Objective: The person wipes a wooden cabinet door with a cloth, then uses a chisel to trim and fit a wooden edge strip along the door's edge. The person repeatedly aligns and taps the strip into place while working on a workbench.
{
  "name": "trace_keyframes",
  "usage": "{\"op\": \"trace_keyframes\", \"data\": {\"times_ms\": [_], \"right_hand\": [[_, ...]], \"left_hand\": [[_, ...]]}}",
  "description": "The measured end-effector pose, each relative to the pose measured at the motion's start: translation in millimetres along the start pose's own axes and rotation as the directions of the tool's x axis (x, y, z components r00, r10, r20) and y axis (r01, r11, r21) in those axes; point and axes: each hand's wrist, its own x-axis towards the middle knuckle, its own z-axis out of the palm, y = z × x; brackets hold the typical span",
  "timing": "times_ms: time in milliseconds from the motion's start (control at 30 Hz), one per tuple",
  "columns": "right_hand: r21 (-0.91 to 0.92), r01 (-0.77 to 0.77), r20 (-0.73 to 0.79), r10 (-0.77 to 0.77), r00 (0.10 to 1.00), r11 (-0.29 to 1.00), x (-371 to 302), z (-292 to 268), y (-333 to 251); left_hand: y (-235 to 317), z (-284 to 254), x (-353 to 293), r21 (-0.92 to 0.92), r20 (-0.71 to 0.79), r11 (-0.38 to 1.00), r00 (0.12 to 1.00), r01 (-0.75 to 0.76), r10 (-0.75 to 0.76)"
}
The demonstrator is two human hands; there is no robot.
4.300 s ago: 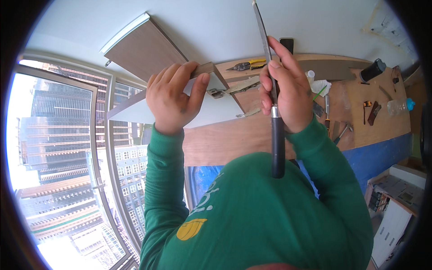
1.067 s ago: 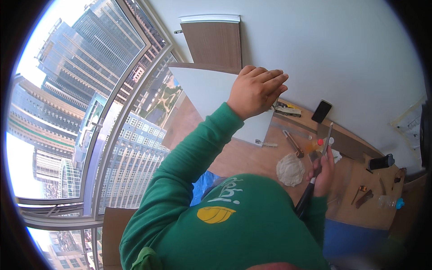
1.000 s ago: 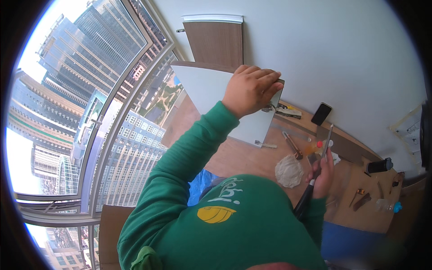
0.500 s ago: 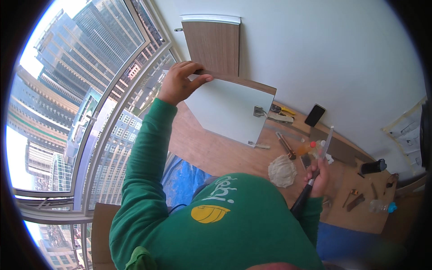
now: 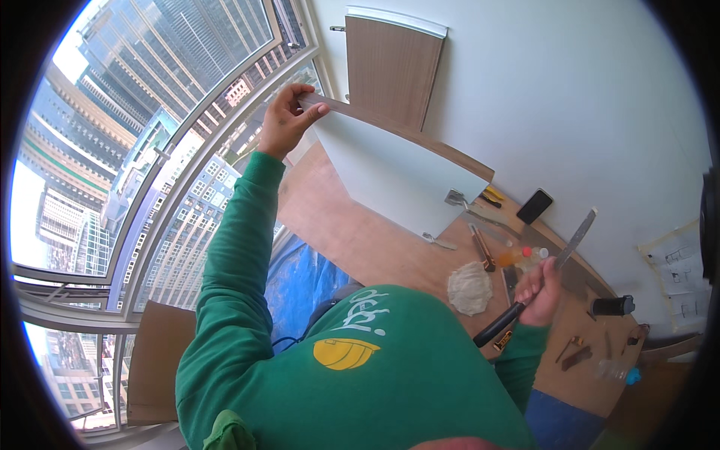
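Observation:
My left hand (image 5: 287, 121) grips the upper left corner of a cabinet door panel (image 5: 390, 172), thumb on the near white face and fingers over the brown wood-grain edge. The panel stands on edge on the wooden worktop (image 5: 315, 191). Two metal hinges, an upper one (image 5: 456, 198) and a lower one (image 5: 435, 239), stick out from its right end. In my right hand (image 5: 541, 291) is what looks like a flat metal file (image 5: 576, 238), its blade pointing up and right, its black handle toward my body. The blade is apart from the panel.
Another brown panel (image 5: 394, 71) leans on the wall behind. On the worktop are a bundled pale cloth (image 5: 470, 289), a utility knife (image 5: 481, 247), a phone (image 5: 535, 206), bottles (image 5: 517, 256) and a black cylinder (image 5: 611, 306). A window (image 5: 161, 154) lies left; blue sheeting (image 5: 300, 289) is below.
My left hand has shifted to the panel's left end, and the panel slants more down to the right. The file has tilted further right in my right hand. The whole view has turned slightly.

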Motion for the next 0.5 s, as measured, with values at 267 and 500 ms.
{"op": "trace_keyframes", "data": {"times_ms": [267, 500], "right_hand": [[-0.181, 0.105, -0.073, -0.120, 0.990, 0.978, -21.4, 79.2, 11.6], [-0.349, 0.254, -0.259, -0.354, 0.899, 0.902, -41.0, 140.1, 35.0]], "left_hand": [[-11.5, -18.9, -15.9, -0.300, 0.038, 0.953, 0.999, 0.048, -0.038], [-40.9, -40.9, -26.8, -0.477, 0.245, 0.876, 0.968, 0.077, 0.049]]}}
